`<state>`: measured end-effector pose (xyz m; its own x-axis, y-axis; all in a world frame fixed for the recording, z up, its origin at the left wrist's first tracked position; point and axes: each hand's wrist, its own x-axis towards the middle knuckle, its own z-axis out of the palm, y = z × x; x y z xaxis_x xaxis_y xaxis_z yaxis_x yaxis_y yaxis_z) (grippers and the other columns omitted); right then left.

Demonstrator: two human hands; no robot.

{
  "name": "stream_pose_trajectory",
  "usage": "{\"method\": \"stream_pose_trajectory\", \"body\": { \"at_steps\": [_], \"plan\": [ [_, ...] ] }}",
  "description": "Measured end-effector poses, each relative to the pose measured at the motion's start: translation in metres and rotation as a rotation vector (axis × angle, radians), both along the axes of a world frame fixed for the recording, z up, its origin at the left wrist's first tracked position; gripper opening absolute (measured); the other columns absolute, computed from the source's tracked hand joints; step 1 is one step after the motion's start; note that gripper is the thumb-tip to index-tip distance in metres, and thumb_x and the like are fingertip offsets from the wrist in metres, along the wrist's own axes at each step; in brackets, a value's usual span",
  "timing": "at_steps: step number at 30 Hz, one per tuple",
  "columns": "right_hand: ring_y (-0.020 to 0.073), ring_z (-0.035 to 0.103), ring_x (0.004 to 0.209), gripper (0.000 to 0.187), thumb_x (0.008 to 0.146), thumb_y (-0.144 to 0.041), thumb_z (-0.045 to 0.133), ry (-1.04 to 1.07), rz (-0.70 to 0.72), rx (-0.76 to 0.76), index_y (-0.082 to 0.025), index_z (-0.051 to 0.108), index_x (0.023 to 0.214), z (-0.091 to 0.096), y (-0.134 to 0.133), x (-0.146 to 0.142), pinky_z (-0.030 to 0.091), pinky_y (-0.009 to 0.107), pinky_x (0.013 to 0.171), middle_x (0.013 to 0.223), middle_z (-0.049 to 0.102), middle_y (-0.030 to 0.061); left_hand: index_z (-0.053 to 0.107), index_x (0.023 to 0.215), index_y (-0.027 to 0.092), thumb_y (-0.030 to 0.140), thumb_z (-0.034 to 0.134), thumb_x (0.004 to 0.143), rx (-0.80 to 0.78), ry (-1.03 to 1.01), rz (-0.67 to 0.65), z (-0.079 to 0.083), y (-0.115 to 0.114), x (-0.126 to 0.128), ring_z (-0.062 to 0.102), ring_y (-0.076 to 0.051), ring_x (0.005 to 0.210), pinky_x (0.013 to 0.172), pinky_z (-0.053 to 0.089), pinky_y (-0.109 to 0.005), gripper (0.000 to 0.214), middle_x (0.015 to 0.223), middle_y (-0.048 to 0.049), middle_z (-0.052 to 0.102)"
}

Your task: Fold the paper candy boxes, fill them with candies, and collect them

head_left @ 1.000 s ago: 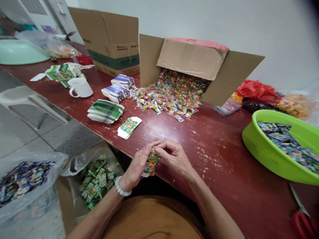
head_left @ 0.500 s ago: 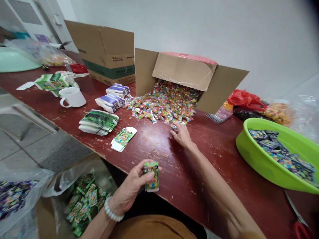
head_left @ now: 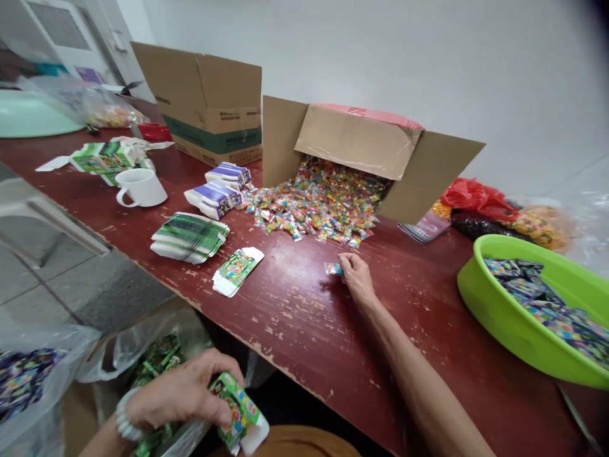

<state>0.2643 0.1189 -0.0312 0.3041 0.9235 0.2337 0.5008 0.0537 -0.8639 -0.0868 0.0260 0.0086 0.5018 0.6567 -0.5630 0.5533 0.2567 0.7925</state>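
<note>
Between the fingers and thumb of my left hand (head_left: 185, 390) is a small green printed candy box (head_left: 238, 412), its white end flap hanging open. That hand is low, over the bag of filled green boxes (head_left: 159, 362). My right hand (head_left: 356, 274) pinches a small clear candy packet (head_left: 333, 269) above the red table. Behind it, a heap of wrapped candy packets (head_left: 314, 206) spills from a cardboard box (head_left: 356, 136) lying on its side. Flat green boxes (head_left: 238, 270) lie left of my right hand, beside a fanned stack of green boxes (head_left: 190, 236).
On the right stands a green basin (head_left: 499, 317) holding dark packets. A white mug (head_left: 141, 188) and purple boxes (head_left: 214, 198) are on the left, before an upright cardboard box (head_left: 214, 114). Scissors (head_left: 578, 419) lie at lower right. A bag of purple packets (head_left: 28, 381) is at lower left.
My left hand has moved down and left with the green candy box, which is now tilted. My right hand has drawn back from the heap with a candy packet pinched in its fingers.
</note>
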Motion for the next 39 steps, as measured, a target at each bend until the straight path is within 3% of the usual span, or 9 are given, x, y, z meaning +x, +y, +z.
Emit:
{"method": "stream_pose_trajectory", "body": {
  "at_steps": [6, 9, 16, 21, 24, 27, 31, 34, 39],
  "plan": [
    [0.0116, 0.049, 0.057, 0.028, 0.089, -0.043, 0.053, 0.160, 0.315, -0.007, -0.019, 0.063, 0.098, 0.036, -0.061, -0.054, 0.041, 0.022, 0.053, 0.069, 0.056, -0.0026, 0.064, 0.077, 0.017, 0.035, 0.081, 0.069, 0.014, -0.390, 0.441, -0.002, 0.005, 0.027, 0.061, -0.015, 0.068, 0.063, 0.049, -0.024, 0.027, 0.076, -0.0010, 0.070],
    [0.0119, 0.052, 0.059, 0.020, 0.091, -0.034, 0.051, 0.028, 0.430, 0.062, -0.021, 0.062, 0.102, 0.047, -0.077, -0.071, 0.043, 0.023, 0.057, 0.072, 0.059, -0.0015, 0.063, 0.079, 0.016, 0.033, 0.083, 0.066, -0.079, -0.526, 0.520, -0.003, 0.001, 0.049, 0.063, -0.016, 0.068, 0.058, 0.054, -0.026, 0.029, 0.081, -0.0034, 0.071],
    [0.0145, 0.059, 0.063, 0.016, 0.094, -0.025, 0.047, -0.297, 0.410, 0.225, -0.023, 0.059, 0.104, 0.050, -0.083, -0.068, 0.045, 0.025, 0.063, 0.081, 0.067, 0.0031, 0.061, 0.082, 0.015, 0.024, 0.089, 0.058, -0.186, -0.646, 0.688, -0.005, -0.009, 0.064, 0.065, -0.015, 0.065, 0.051, 0.057, -0.025, 0.038, 0.081, -0.0030, 0.071],
    [0.0167, 0.063, 0.066, 0.019, 0.094, -0.023, 0.046, -0.360, 0.385, 0.231, -0.023, 0.059, 0.107, 0.049, -0.086, -0.066, 0.047, 0.026, 0.065, 0.081, 0.068, 0.0044, 0.059, 0.083, 0.014, 0.024, 0.089, 0.058, -0.171, -0.640, 0.686, -0.002, -0.011, 0.066, 0.065, -0.014, 0.064, 0.052, 0.058, -0.026, 0.041, 0.079, -0.0031, 0.071],
    [0.0170, 0.064, 0.070, 0.019, 0.094, -0.022, 0.046, -0.379, 0.471, 0.229, -0.023, 0.059, 0.108, 0.049, -0.090, -0.070, 0.047, 0.026, 0.067, 0.085, 0.069, 0.0052, 0.057, 0.080, 0.014, 0.026, 0.088, 0.060, -0.147, -0.631, 0.641, -0.001, -0.015, 0.071, 0.064, -0.013, 0.061, 0.053, 0.057, -0.025, 0.039, 0.078, -0.0024, 0.071],
    [0.0151, 0.062, 0.067, 0.021, 0.093, -0.019, 0.045, -0.292, 0.549, 0.221, -0.023, 0.057, 0.111, 0.051, -0.091, -0.076, 0.046, 0.025, 0.064, 0.083, 0.068, 0.0036, 0.059, 0.081, 0.014, 0.029, 0.086, 0.064, -0.147, -0.620, 0.499, -0.004, -0.020, 0.078, 0.066, -0.013, 0.060, 0.054, 0.054, -0.022, 0.035, 0.078, -0.0028, 0.071],
    [0.0135, 0.059, 0.063, 0.017, 0.092, -0.023, 0.049, -0.173, 0.549, 0.170, -0.024, 0.058, 0.107, 0.056, -0.090, -0.083, 0.044, 0.024, 0.062, 0.075, 0.064, -0.0001, 0.063, 0.102, 0.014, 0.031, 0.082, 0.069, -0.205, -0.657, 0.291, -0.006, -0.022, 0.086, 0.068, -0.014, 0.061, 0.055, 0.051, -0.022, 0.042, 0.086, -0.0049, 0.070],
    [0.0140, 0.058, 0.069, 0.015, 0.091, -0.029, 0.055, -0.050, 0.495, 0.132, -0.023, 0.060, 0.104, 0.057, -0.089, -0.082, 0.046, 0.025, 0.066, 0.083, 0.064, 0.0013, 0.057, 0.113, 0.017, 0.029, 0.076, 0.076, -0.211, -0.728, 0.234, -0.003, -0.020, 0.089, 0.068, -0.014, 0.063, 0.060, 0.052, -0.024, 0.043, 0.095, -0.0065, 0.070],
    [0.0132, 0.052, 0.068, 0.024, 0.091, -0.040, 0.056, 0.288, 0.305, 0.043, -0.022, 0.059, 0.106, 0.059, -0.090, -0.073, 0.044, 0.025, 0.062, 0.087, 0.061, 0.0009, 0.051, 0.118, 0.020, 0.024, 0.068, 0.081, -0.118, -0.732, 0.313, 0.001, -0.015, 0.089, 0.066, -0.014, 0.066, 0.066, 0.050, -0.026, 0.041, 0.098, -0.0067, 0.071]
  ]
}}
